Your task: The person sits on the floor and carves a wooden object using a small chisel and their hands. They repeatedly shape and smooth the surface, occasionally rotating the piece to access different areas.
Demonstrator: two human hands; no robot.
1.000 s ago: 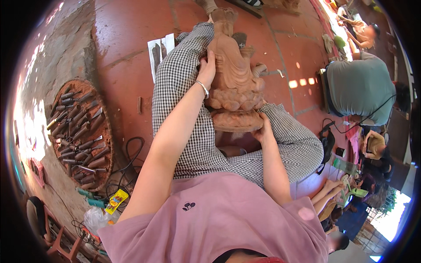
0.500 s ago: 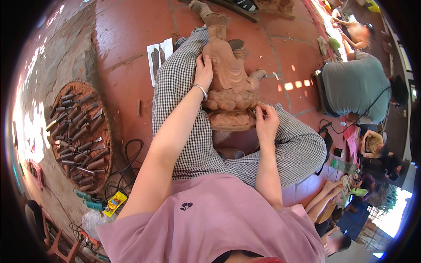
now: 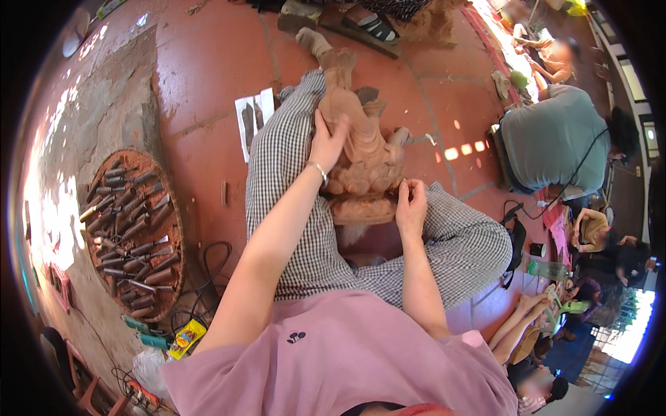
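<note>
A reddish-brown carved wooden statue (image 3: 357,132) of a draped figure on a petalled base lies between my bent legs, its base toward me. My left hand (image 3: 329,142), with a bangle at the wrist, holds the figure's side, the fingers bent against the wood. My right hand (image 3: 411,206) is closed in a pinch at the right edge of the petalled base (image 3: 361,208). Whatever is between those fingertips is too small to make out.
A round tray (image 3: 182,243) full of chisels and wood dust lies at left. Near it are a black cable (image 3: 208,284) and a yellow packet (image 3: 186,338). Printed pictures (image 3: 254,119) lie beyond my left leg. A person in a grey-green shirt (image 3: 555,142) crouches at right.
The whole view has shifted, so the statue sits slightly lower. My left hand has turned further over the figure's side. The right hand stays pinched at the base's edge.
</note>
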